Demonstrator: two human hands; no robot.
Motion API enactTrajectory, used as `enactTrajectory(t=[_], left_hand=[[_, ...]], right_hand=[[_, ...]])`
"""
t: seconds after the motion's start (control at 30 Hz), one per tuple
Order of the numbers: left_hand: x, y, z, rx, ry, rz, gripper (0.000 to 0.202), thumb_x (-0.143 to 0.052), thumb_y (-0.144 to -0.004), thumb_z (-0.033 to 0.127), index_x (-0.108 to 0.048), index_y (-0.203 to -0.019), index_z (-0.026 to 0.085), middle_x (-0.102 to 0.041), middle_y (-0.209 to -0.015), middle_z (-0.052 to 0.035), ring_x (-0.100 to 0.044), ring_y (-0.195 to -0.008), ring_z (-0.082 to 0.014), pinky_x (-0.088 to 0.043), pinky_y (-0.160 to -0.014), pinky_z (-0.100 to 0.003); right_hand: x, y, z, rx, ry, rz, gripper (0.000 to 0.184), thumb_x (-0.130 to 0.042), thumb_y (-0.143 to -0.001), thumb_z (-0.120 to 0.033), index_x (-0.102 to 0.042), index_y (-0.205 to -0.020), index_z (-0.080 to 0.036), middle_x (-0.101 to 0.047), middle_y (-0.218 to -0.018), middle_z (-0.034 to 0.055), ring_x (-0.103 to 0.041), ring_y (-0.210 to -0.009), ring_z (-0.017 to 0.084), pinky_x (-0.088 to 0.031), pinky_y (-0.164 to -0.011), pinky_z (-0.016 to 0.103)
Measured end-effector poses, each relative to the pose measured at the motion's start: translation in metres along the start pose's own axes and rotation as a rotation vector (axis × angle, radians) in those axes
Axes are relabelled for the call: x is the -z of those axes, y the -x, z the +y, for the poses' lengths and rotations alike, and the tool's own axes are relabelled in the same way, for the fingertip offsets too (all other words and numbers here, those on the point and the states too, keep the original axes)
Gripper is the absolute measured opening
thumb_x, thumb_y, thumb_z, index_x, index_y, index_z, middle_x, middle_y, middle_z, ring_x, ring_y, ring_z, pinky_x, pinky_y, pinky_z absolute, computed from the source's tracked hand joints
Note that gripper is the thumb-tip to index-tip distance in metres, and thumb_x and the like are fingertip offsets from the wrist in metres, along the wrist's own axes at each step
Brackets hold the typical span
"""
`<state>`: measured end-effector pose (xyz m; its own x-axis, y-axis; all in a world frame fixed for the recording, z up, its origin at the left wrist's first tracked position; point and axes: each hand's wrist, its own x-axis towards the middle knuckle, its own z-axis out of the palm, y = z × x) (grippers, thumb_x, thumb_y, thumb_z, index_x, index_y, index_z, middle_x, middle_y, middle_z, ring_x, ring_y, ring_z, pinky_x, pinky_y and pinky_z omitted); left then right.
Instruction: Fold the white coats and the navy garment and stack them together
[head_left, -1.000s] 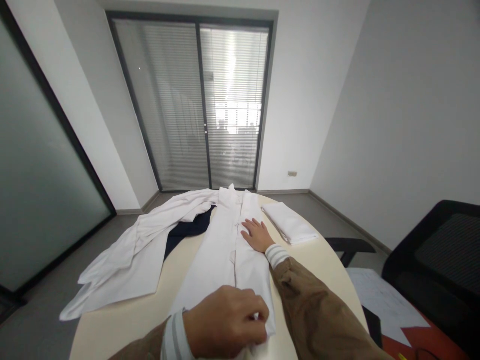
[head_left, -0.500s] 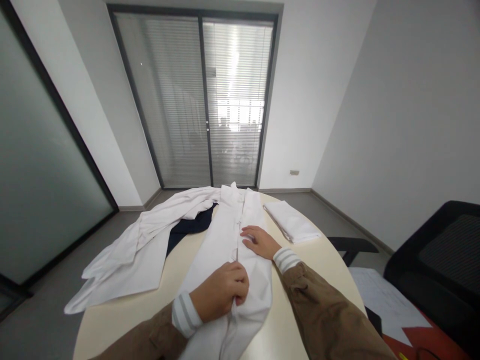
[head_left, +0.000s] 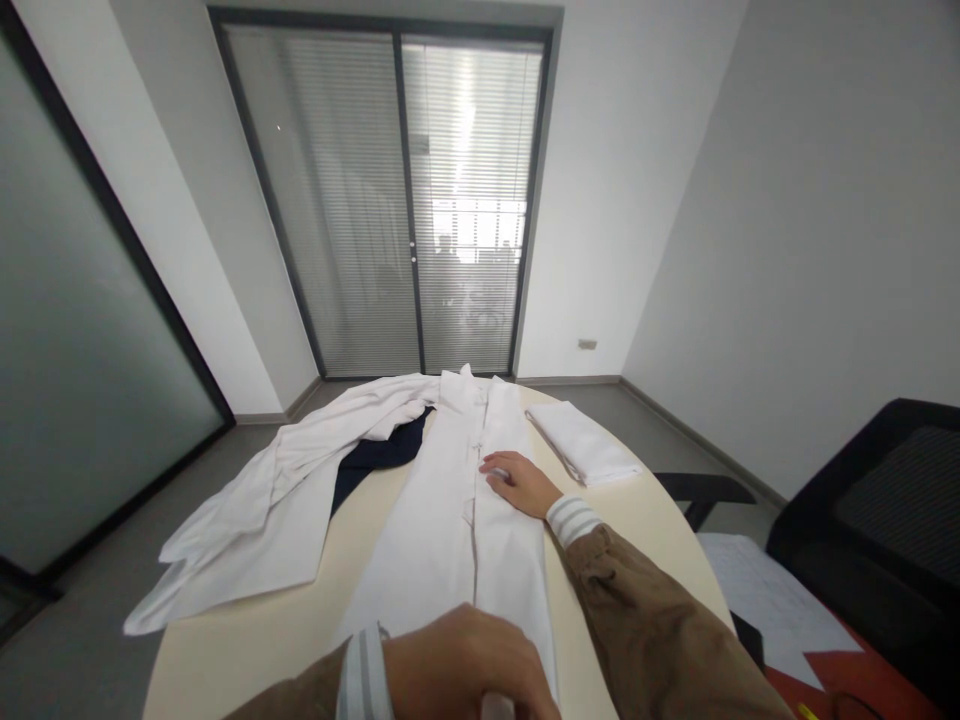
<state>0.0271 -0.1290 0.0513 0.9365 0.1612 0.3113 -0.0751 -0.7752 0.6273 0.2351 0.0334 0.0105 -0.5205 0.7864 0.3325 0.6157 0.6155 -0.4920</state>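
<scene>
Pulled back, left hand (head_left: 465,665) pinches the hem of white shirt (head_left: 442,540), collar pointing away; right hand (head_left: 517,480) lies flat.

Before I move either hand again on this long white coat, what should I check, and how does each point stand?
1. Right hand flat on the coat, beside the button line: ok.
2. Left hand grip on the near hem: cannot tell, the frame edge cuts it off.
3. Coat straight and smooth along the table: ok.
4. Folded cloth clear of the coat: ok, it lies apart to the right.
5. Second white garment clear of the coat: not ok, it meets the coat at the far end.
6. Navy cloth clear of the coat: cannot tell, its edge runs right by the coat's left side.
</scene>
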Motion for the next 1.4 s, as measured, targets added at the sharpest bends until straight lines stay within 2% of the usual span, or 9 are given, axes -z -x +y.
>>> enactTrajectory(t=[0.13, 0.27, 0.4, 0.6, 0.8, 0.97, 1.1, 1.23, 1.4], left_hand=[[-0.016, -0.001, -0.009, -0.039, -0.158, -0.15, 0.012, -0.05, -0.1, 0.02, -0.062, -0.098, 0.021, -0.074, -0.101, -0.0028, -0.068, -0.091, -0.0116, -0.049, -0.076, -0.019], [-0.021, -0.005, -0.011, -0.024, -0.438, -0.131, 0.014, -0.052, -0.101, 0.029, -0.062, -0.11, 0.025, -0.072, -0.107, 0.0001, -0.065, -0.091, -0.0147, -0.046, -0.07, -0.027], [-0.021, -0.007, -0.008, -0.075, -0.58, -0.111, 0.013, -0.052, -0.101, 0.029, -0.063, -0.107, 0.023, -0.07, -0.093, 0.0016, -0.062, -0.081, -0.0149, -0.042, -0.063, -0.03], [-0.013, -0.007, -0.004, -0.113, -0.557, -0.101, 0.023, -0.062, -0.095, 0.023, -0.058, -0.073, 0.019, -0.069, -0.084, 0.0035, -0.057, -0.07, -0.01, -0.042, -0.057, -0.026], [-0.017, -0.001, -0.009, -0.012, -0.467, -0.191, 0.016, -0.066, -0.091, 0.023, -0.06, -0.076, 0.021, -0.069, -0.081, 0.0044, -0.06, -0.07, -0.012, -0.039, -0.05, -0.028], [-0.021, 0.001, -0.012, 0.035, -0.385, -0.257, 0.02, -0.068, -0.089, 0.021, -0.057, -0.073, 0.02, -0.07, -0.079, 0.0036, -0.064, -0.072, -0.0124, -0.039, -0.051, -0.028], [-0.026, 0.003, -0.015, 0.051, -0.398, -0.273, 0.03, -0.072, -0.086, 0.02, -0.052, -0.063, 0.018, -0.069, -0.073, 0.0039, -0.064, -0.067, -0.0119, -0.037, -0.047, -0.027], [-0.035, 0.004, -0.019, 0.025, -0.398, -0.237, 0.03, -0.072, -0.086, 0.018, -0.054, -0.063, 0.018, -0.071, -0.074, 0.004, -0.065, -0.068, -0.0105, -0.038, -0.046, -0.026], [-0.038, 0.004, -0.022, 0.011, -0.35, -0.23, 0.033, -0.064, -0.094, 0.021, -0.052, -0.063, 0.017, -0.071, -0.076, 0.0028, -0.066, -0.07, -0.0096, -0.04, -0.05, -0.025]], right_hand=[[0.009, 0.0, -0.009, 0.091, 0.103, -0.056, 0.033, -0.05, -0.098, -0.032, -0.069, -0.124, -0.027, -0.065, -0.123, 0.0092, -0.059, -0.113, 0.023, -0.043, -0.101, 0.04], [0.015, -0.003, -0.019, 0.181, 0.207, -0.159, 0.034, -0.048, -0.098, -0.027, -0.069, -0.125, -0.03, -0.066, -0.107, 0.0084, -0.059, -0.099, 0.022, -0.043, -0.091, 0.036], [0.013, -0.007, -0.025, 0.209, 0.307, -0.189, 0.029, -0.046, -0.101, -0.027, -0.072, -0.114, -0.025, -0.067, -0.096, 0.0074, -0.058, -0.096, 0.022, -0.04, -0.087, 0.035], [0.011, -0.009, -0.033, 0.119, 0.372, -0.09, 0.026, -0.042, -0.103, -0.026, -0.066, -0.109, -0.021, -0.069, -0.099, 0.0074, -0.062, -0.091, 0.019, -0.039, -0.086, 0.033], [0.001, -0.009, -0.037, 0.024, 0.367, -0.061, 0.025, -0.042, -0.102, -0.026, -0.066, -0.106, -0.021, -0.067, -0.098, 0.007, -0.061, -0.093, 0.02, -0.042, -0.084, 0.032], [-0.015, -0.004, -0.038, 0.006, 0.296, -0.07, 0.034, -0.05, -0.097, -0.029, -0.058, -0.128, -0.018, -0.063, -0.118, 0.0124, -0.056, -0.109, 0.024, -0.045, -0.095, 0.037], [-0.031, 0.004, -0.045, -0.025, 0.36, -0.061, 0.051, -0.044, -0.099, -0.036, -0.045, -0.145, -0.014, -0.051, -0.142, 0.0196, -0.043, -0.133, 0.031, -0.035, -0.111, 0.05], [-0.038, 0.006, -0.048, -0.059, 0.346, -0.093, 0.06, -0.04, -0.1, -0.042, -0.035, -0.153, -0.015, -0.04, -0.154, 0.0195, -0.033, -0.143, 0.036, -0.027, -0.116, 0.057], [-0.032, 0.003, -0.046, -0.006, 0.281, -0.015, 0.048, -0.042, -0.098, -0.026, -0.047, -0.145, -0.017, -0.043, -0.15, 0.0185, -0.047, -0.134, 0.029, -0.04, -0.111, 0.048]])
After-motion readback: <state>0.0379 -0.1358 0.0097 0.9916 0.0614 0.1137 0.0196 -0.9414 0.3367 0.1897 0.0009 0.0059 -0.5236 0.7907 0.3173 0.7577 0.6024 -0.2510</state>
